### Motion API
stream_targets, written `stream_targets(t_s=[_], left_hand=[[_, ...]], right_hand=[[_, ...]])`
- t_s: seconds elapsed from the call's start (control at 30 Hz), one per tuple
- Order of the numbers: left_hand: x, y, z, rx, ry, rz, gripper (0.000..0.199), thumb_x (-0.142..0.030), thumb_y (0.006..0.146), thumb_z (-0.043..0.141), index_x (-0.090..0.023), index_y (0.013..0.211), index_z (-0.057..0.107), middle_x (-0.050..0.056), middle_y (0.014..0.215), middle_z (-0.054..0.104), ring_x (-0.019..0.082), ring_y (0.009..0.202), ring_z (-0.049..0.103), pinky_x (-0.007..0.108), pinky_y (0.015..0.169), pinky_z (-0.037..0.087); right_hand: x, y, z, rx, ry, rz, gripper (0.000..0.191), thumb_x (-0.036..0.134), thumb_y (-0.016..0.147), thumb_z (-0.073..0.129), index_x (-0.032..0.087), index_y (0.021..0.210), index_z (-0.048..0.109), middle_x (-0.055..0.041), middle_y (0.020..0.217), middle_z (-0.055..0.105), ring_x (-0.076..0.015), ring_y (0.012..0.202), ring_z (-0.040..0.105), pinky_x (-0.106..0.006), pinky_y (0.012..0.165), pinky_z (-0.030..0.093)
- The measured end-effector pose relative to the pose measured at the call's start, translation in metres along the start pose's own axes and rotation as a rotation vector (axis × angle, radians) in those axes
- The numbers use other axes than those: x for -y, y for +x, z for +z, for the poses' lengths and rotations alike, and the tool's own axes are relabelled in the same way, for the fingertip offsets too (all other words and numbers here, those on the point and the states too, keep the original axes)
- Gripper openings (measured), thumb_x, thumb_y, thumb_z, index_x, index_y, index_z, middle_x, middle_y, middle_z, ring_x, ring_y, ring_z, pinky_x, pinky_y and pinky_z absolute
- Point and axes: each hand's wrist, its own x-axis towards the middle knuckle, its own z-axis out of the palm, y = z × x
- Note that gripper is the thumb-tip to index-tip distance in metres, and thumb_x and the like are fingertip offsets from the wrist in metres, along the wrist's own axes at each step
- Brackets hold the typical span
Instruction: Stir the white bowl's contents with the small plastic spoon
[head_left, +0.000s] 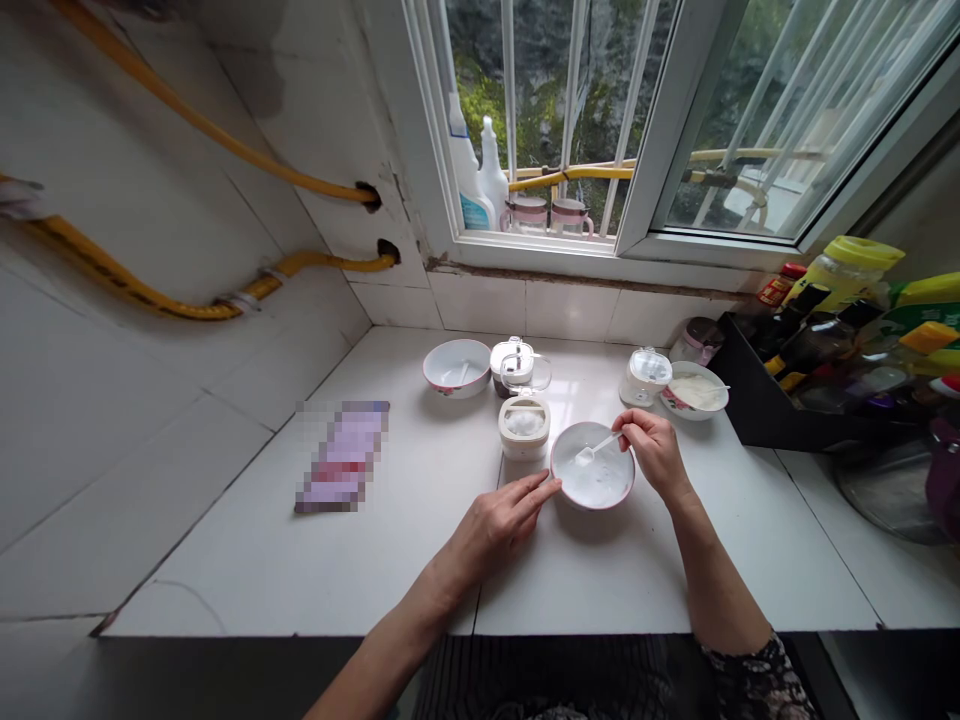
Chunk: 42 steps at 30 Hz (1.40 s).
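Observation:
In the head view, a white bowl with a pink rim [592, 497] stands on the counter in front of me, with some whitish stuff in its bottom. My right hand [651, 448] pinches the handle of a small white plastic spoon [589, 452], whose scoop is inside the bowl. Fingers stretched out, my left hand [508, 515] touches the bowl's left rim; its thumb is mostly hidden. Just behind that hand is a seasoning jar [524, 445], its lid up and white grains inside. A second seasoning jar [512, 358] with a white lid sits behind it.
Back left stands another bowl [456, 388] with a spoon. At the right are a lidded jar [645, 378], a bowl of pale powder [694, 410] and a black bottle rack [757, 420]. A purple, partly pixelated packet [349, 455] lies left, near the tiled wall. A window [555, 120] is behind.

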Motion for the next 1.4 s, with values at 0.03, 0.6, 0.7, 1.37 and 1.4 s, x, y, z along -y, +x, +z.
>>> stream_targets(t_s=[0.03,0.6,0.7,1.37,1.4], left_hand=[[0.0001,0.0000,0.0002,-0.002,0.000,-0.001,0.050,-0.002,0.095,0.042,-0.017,0.142,0.050,0.014,0.129,0.066,0.021,0.115,0.068,0.036,0.090,0.063],[-0.0010,0.0008,0.0002,-0.008,-0.008,-0.002,0.050,-0.002,0.094,0.042,-0.017,0.142,0.050,0.013,0.130,0.066,0.022,0.114,0.069,0.036,0.088,0.064],[-0.0014,0.0008,-0.0001,-0.005,-0.010,-0.007,0.049,-0.002,0.094,0.042,-0.016,0.141,0.052,0.014,0.130,0.066,0.022,0.114,0.068,0.036,0.089,0.064],[-0.0016,0.0015,0.0001,-0.017,-0.005,-0.003,0.046,-0.002,0.095,0.043,-0.015,0.138,0.053,0.013,0.128,0.067,0.022,0.112,0.069,0.035,0.087,0.064],[-0.0015,0.0015,0.0001,-0.018,-0.005,-0.002,0.047,-0.002,0.095,0.042,-0.015,0.138,0.053,0.013,0.128,0.067,0.022,0.112,0.070,0.034,0.086,0.065]], right_hand=[[-0.0001,0.0002,0.0001,-0.001,-0.011,-0.005,0.019,0.024,0.070,0.046,0.022,0.061,0.063,0.0018,0.047,0.056,-0.0162,0.052,0.050,-0.029,0.059,0.039],[-0.0040,0.0020,-0.0003,0.019,0.089,0.097,0.019,0.027,0.068,0.047,0.021,0.062,0.064,0.0014,0.048,0.055,-0.0153,0.051,0.050,-0.027,0.055,0.039],[-0.0038,0.0020,-0.0005,0.013,0.057,0.084,0.019,0.026,0.067,0.047,0.020,0.062,0.064,0.0013,0.048,0.056,-0.0153,0.052,0.051,-0.027,0.055,0.039],[-0.0039,0.0033,-0.0014,-0.006,0.101,0.143,0.018,0.029,0.065,0.049,0.020,0.060,0.065,0.0010,0.048,0.057,-0.0152,0.052,0.051,-0.028,0.058,0.041],[-0.0039,0.0035,-0.0012,-0.007,0.132,0.159,0.018,0.029,0.065,0.050,0.020,0.060,0.065,0.0010,0.047,0.057,-0.0152,0.052,0.051,-0.028,0.058,0.041]])
